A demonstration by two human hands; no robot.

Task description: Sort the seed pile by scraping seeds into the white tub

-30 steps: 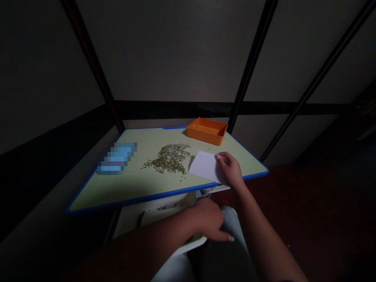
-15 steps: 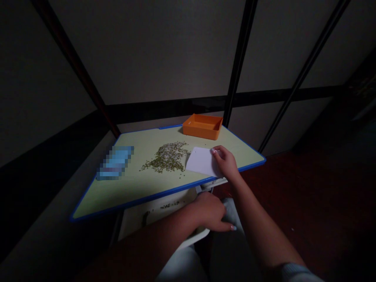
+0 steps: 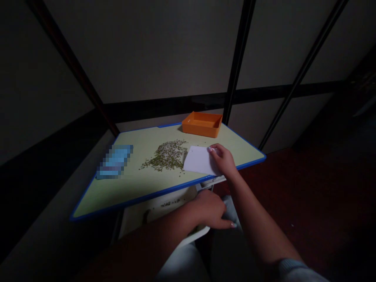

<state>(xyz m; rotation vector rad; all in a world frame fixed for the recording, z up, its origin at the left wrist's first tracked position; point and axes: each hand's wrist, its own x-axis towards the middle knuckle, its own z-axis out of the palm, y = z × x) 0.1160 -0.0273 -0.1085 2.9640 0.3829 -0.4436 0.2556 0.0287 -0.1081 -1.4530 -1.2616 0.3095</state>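
Observation:
My right hand [image 3: 223, 159] is closed on the right side of a flat white card [image 3: 199, 159] with a small hole near one corner. Thumb on top, it holds the card low over the table, by the right edge of a spread pile of small greenish seeds or beans [image 3: 169, 156]. Below the table edge, my left hand [image 3: 212, 209] lies over the right side of a pale tray [image 3: 202, 235] at my lap. Its thumb points right; the other fingers are mostly hidden, so I cannot tell whether they grip the rim.
An orange open box [image 3: 201, 130] stands at the table's back right. At the left lies a blurred blue object [image 3: 115, 161]. The pale yellow-green tabletop [image 3: 117, 196] has a blue rim. Dark scattered bits [image 3: 170, 203] lie in the tray. Wall panels [image 3: 164, 51] rise behind.
The white card has shifted slightly left toward the pile with my right hand, and its left edge looks lower. My left hand has stayed about where it was.

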